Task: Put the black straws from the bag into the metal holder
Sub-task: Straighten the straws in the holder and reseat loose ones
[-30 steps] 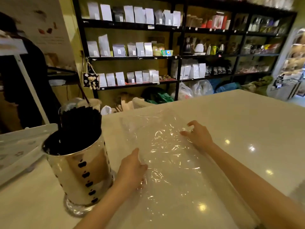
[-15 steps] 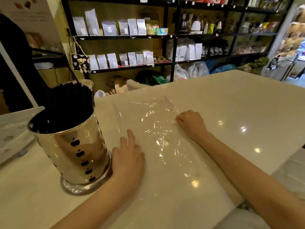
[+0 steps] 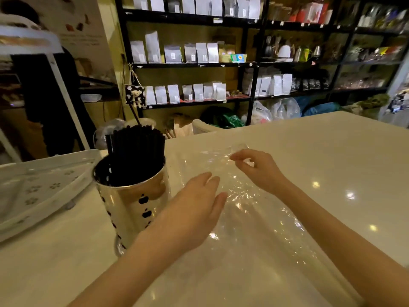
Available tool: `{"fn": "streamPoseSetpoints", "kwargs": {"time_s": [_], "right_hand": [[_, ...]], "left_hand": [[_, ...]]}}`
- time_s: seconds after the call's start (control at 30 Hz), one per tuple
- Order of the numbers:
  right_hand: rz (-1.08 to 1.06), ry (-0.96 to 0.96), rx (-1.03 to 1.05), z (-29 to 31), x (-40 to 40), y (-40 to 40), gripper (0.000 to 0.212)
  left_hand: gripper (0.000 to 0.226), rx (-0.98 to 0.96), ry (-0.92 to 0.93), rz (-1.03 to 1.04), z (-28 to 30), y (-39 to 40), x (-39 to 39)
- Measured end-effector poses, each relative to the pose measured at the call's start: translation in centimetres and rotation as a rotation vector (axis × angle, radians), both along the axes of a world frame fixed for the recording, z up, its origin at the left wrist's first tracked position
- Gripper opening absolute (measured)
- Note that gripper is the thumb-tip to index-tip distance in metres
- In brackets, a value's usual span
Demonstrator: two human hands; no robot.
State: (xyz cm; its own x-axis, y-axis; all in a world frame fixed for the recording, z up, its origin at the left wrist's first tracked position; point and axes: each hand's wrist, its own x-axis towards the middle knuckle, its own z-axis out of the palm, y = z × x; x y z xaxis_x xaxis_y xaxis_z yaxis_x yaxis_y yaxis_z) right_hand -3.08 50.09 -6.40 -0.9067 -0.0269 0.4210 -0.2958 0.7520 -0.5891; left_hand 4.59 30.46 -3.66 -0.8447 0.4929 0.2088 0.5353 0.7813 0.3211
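Note:
The shiny metal holder stands on the white counter, left of centre, with dark cut-outs down its side. A thick bundle of black straws stands upright in it. To its right the clear plastic bag lies flat and looks empty. My left hand rests palm down on the bag's near-left part, fingers apart, right beside the holder. My right hand pinches the bag's far edge between thumb and fingers and lifts it slightly.
A white perforated tray lies at the left edge of the counter. A person in dark clothes stands behind it. Black shelves with white pouches and plastic sacks line the far wall.
My right hand has gone from lying flat on the bag to pinching its far edge and raising it. My left hand stays pressed on the bag beside the holder.

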Motion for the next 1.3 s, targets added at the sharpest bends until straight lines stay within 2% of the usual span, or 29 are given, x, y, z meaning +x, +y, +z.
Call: {"fn": "streamPoseSetpoints", "kwargs": {"time_s": [0.1, 0.17, 0.23, 0.33, 0.4, 0.47, 0.5, 0.53, 0.63, 0.8, 0.93, 1.03, 1.2, 1.3], "right_hand": [[0.262, -0.01, -0.206, 3.6, 1.7, -4.5, 0.024], [0.428, -0.105, -0.346, 5.7, 2.6, -6.9, 0.036], [0.532, -0.239, -0.403, 6.9, 2.7, -8.6, 0.05], [0.651, -0.333, -0.425, 7.4, 2.1, -10.8, 0.054], [0.689, -0.348, -0.415, 7.3, 1.6, -12.0, 0.048], [0.709, -0.354, -0.42, 7.1, 1.3, -13.1, 0.036], [0.717, -0.361, -0.434, 6.9, 1.2, -13.5, 0.034], [0.725, -0.365, -0.444, 6.8, 1.1, -13.8, 0.034], [0.738, -0.364, -0.444, 6.6, 0.7, -14.2, 0.027], [0.75, -0.362, -0.45, 6.7, 0.7, -14.3, 0.02], [0.799, -0.328, -0.404, 7.2, 1.6, -14.3, 0.02], [0.866, -0.304, -0.375, 7.9, 2.4, -14.4, 0.021], [0.899, -0.29, -0.355, 8.1, 3.1, -14.1, 0.025], [0.931, -0.324, -0.243, 8.4, 3.4, -13.7, 0.026]], "left_hand": [[0.043, 0.236, 0.172, -0.173, 4.4, -2.4, 0.9], [0.039, 0.381, 0.235, -0.25, 6.5, -4.2, 1.2], [0.037, 0.519, 0.324, -0.213, 7.5, -6.3, 0.7], [0.045, 0.642, 0.426, -0.008, 8.1, -9.0, -0.9], [0.066, 0.621, 0.346, 0.164, 7.8, -10.4, -2.1], [0.086, 0.605, 0.073, 0.27, 7.2, -11.4, -3.0], [0.088, 0.599, -0.072, 0.29, 6.9, -11.7, -3.3], [0.082, 0.593, -0.189, 0.278, 6.6, -11.8, -3.4], [0.033, 0.635, -0.351, 0.161, 6.0, -12.2, -4.0], [0.023, 0.639, -0.405, 0.094, 5.8, -12.7, -4.6], [0.044, 0.46, -0.276, 0.116, 6.3, -12.8, -3.9], [0.053, 0.386, -0.251, 0.102, 6.8, -12.6, -2.9], [0.046, 0.358, -0.257, 0.048, 7.6, -12.3, -1.8], [0.048, 0.264, -0.299, 0.022, 7.8, -12.6, -1.4]]}}
